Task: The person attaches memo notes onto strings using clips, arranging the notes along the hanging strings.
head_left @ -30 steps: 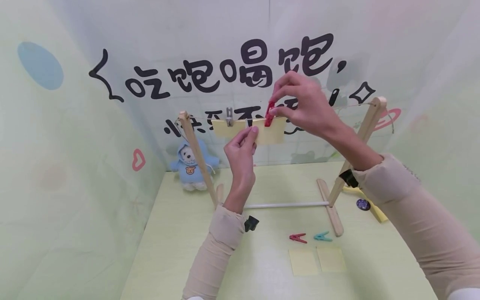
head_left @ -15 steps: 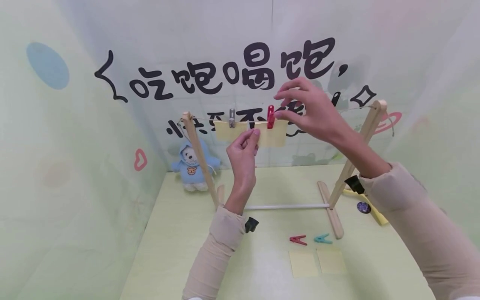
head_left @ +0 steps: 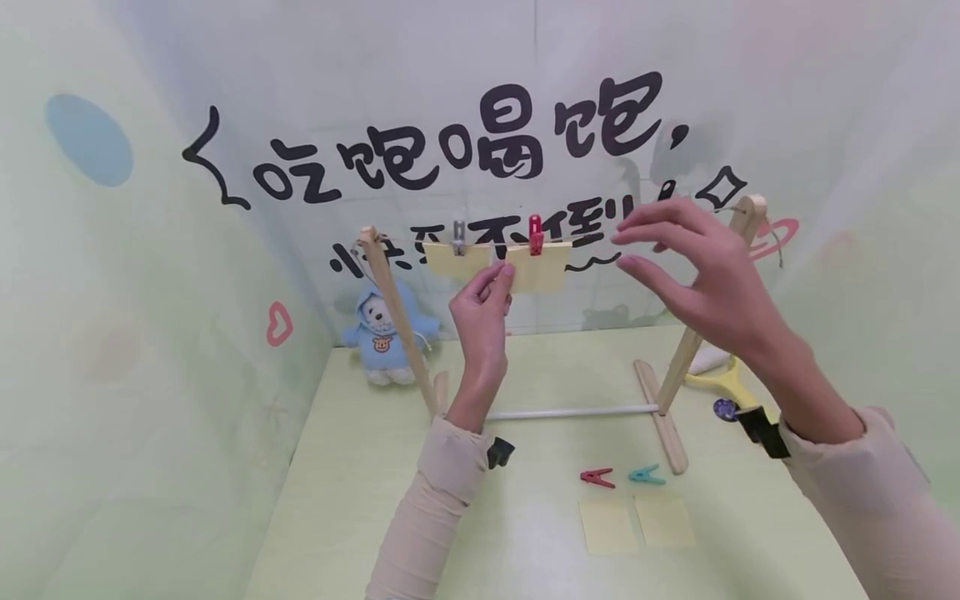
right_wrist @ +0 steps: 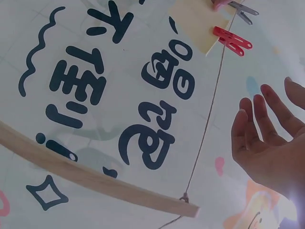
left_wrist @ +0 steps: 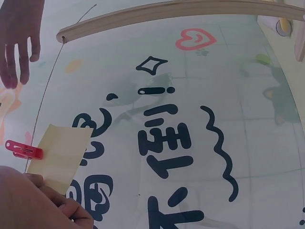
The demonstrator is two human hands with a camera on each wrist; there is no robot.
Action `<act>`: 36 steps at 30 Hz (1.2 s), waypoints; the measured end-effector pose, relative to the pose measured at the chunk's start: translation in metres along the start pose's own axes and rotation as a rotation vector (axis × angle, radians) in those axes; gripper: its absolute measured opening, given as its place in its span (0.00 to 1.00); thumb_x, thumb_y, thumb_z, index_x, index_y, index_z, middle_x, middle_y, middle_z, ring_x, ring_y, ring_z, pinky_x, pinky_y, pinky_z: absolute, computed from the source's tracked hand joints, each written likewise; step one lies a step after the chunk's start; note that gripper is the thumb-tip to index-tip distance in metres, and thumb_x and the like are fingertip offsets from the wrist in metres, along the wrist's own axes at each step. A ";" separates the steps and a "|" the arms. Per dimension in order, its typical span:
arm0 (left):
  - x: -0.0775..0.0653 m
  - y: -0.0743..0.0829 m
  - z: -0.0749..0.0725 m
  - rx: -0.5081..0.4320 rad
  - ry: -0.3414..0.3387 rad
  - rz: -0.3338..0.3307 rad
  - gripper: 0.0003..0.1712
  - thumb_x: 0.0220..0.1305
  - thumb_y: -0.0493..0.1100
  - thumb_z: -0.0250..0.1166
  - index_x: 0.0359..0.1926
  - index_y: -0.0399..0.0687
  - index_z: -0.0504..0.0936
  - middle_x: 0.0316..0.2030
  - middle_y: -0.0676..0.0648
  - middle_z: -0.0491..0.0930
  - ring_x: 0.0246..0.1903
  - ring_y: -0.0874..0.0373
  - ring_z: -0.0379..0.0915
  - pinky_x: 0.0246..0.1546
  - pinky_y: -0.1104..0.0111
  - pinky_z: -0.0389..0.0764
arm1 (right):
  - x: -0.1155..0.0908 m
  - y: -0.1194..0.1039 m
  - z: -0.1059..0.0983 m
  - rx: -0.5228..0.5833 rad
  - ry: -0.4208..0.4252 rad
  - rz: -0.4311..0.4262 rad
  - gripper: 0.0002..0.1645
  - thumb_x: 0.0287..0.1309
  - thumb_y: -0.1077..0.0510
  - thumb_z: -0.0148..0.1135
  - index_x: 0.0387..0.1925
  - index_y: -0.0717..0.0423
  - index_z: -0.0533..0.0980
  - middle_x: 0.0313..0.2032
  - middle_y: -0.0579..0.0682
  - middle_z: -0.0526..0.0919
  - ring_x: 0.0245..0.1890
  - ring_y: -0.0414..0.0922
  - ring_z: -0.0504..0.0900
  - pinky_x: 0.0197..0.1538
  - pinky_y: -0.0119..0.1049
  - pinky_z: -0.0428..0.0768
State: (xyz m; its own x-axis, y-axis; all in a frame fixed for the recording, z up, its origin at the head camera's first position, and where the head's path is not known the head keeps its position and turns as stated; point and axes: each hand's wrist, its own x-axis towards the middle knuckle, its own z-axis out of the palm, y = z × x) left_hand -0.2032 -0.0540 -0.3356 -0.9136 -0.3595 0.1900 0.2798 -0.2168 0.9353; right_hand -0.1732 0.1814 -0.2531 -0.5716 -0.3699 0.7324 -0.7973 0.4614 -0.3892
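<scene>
A yellow paper square (head_left: 546,271) hangs from a thin string (right_wrist: 213,102), held there by a red clothespin (head_left: 536,235). My left hand (head_left: 483,321) pinches this paper near its left edge between thumb and fingers. Just left of it, another yellow paper (head_left: 448,260) hangs under a grey clothespin (head_left: 460,238), partly behind my left hand. My right hand (head_left: 705,275) is off to the right of the red clothespin, in the air, its fingers spread apart and holding nothing. In the right wrist view the red clothespin (right_wrist: 232,40) sits clamped over string and paper.
Wooden posts (head_left: 397,308) carry the string, with a white rod (head_left: 573,412) joining them low down. On the table lie a red clothespin (head_left: 597,477), a teal clothespin (head_left: 647,474) and two yellow papers (head_left: 607,527). A blue-clad plush toy (head_left: 384,337) stands back left; a yellow-handled object (head_left: 727,382) lies right.
My right hand has let go of the red clothespin and moved away to the right. The clothespin stays on the string with the paper. My left hand keeps its pinch.
</scene>
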 end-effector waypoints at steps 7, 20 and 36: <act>0.002 -0.011 -0.006 0.018 -0.019 -0.033 0.13 0.75 0.38 0.72 0.55 0.34 0.90 0.21 0.58 0.77 0.24 0.67 0.69 0.27 0.78 0.68 | -0.049 0.006 -0.006 0.009 0.011 -0.011 0.41 0.75 0.29 0.58 0.52 0.65 0.88 0.54 0.60 0.86 0.62 0.28 0.78 0.61 0.18 0.73; -0.036 -0.085 -0.041 0.375 -0.373 -0.182 0.18 0.78 0.41 0.68 0.63 0.41 0.85 0.37 0.45 0.86 0.32 0.63 0.75 0.33 0.73 0.77 | -0.158 0.040 0.012 -0.022 -0.135 0.184 0.28 0.54 0.73 0.80 0.56 0.54 0.86 0.56 0.50 0.86 0.57 0.24 0.77 0.55 0.16 0.76; -0.185 -0.224 -0.082 0.960 -0.641 -0.061 0.26 0.59 0.46 0.84 0.55 0.44 0.84 0.47 0.50 0.73 0.48 0.56 0.70 0.40 0.70 0.77 | -0.255 0.072 0.050 0.052 -0.155 0.380 0.23 0.59 0.74 0.76 0.54 0.53 0.85 0.53 0.53 0.86 0.48 0.25 0.82 0.46 0.19 0.80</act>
State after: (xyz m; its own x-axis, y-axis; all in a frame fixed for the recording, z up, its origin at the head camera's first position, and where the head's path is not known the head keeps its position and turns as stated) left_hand -0.0732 -0.0133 -0.6047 -0.9767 0.2145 -0.0038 0.1420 0.6598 0.7379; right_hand -0.0944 0.2681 -0.4955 -0.8466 -0.2997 0.4398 -0.5301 0.5490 -0.6462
